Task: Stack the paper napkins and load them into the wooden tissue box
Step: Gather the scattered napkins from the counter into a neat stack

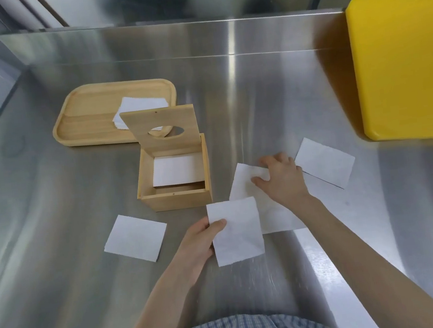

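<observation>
The wooden tissue box (176,198) stands mid-table with its holed lid (160,128) tipped up and a white napkin (175,170) lying inside. My left hand (201,238) pinches the left edge of a white napkin (238,232) held just above the table. My right hand (279,176) presses down on a napkin (245,184) to the right of the box, its fingers curled on the upper edge. One loose napkin (136,237) lies left of my left hand, another (325,162) right of my right hand.
A wooden tray (89,116) behind the box carries a stack of napkins (141,106). A yellow cutting board (405,64) lies at the right of the steel table (50,200). A raised steel backsplash (167,39) runs along the far edge.
</observation>
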